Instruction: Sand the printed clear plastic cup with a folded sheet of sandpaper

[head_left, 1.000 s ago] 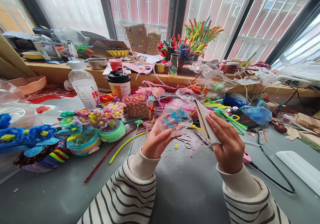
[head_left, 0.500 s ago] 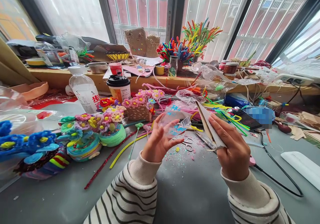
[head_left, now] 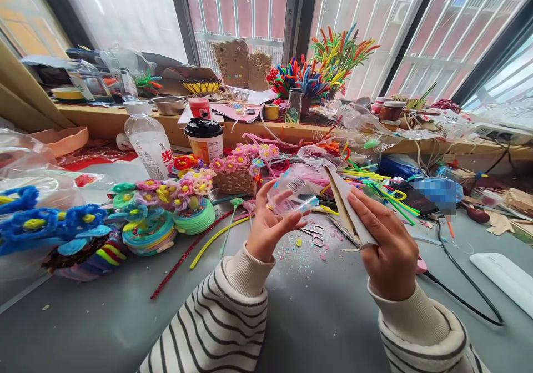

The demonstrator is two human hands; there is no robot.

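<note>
My left hand (head_left: 268,226) is curled around a clear plastic cup (head_left: 296,190), tipped on its side, with blue print and a barcode. Its fingers are spread along the cup's wall. In my right hand (head_left: 389,251) is a folded piece of cardboard (head_left: 342,203), grey outside and brown along its edge, pinched with the fingers lying on its outer face. The thumb is hidden behind it. Between the hands, small scissors (head_left: 315,235) lie on the grey table (head_left: 316,312) among coloured crumbs. Behind the cardboard, a pointed metal tool (head_left: 343,230) is partly covered.
Pipe-cleaner flower pots (head_left: 194,206) stand at left, near a bottle (head_left: 147,148) and a lidded paper cup (head_left: 205,140). Loose pipe cleaners (head_left: 389,195) pile up behind my hands. A black cable (head_left: 462,298) curves at right. The cluttered sill (head_left: 250,126) runs along the windows.
The plastic cup has turned in my left hand, so its barcode now faces up and its blue-edged end points right. My right hand keeps the cardboard in nearly the same place. The view has shifted slightly.
</note>
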